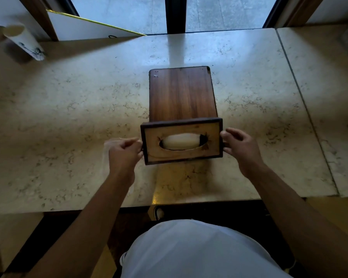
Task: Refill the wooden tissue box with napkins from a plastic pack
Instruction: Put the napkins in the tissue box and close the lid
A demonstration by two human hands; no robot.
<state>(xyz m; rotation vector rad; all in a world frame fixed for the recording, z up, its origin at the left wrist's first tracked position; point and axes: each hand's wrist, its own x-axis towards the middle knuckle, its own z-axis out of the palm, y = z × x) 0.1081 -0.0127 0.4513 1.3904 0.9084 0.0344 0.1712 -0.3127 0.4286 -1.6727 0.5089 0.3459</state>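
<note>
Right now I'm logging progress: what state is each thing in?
Wooden box: standing on end, held at both sides.
Napkins: inside, showing through the oval slot.
Left hand: gripping the box, clear plastic beneath.
Right hand: gripping the box.
Paper cup: upright, far left.

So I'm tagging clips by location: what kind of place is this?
Probably a hotel or restaurant lounge, though that is uncertain: a polished marble table by floor-length glass doors, a paper cup, and a wooden tissue box.
</note>
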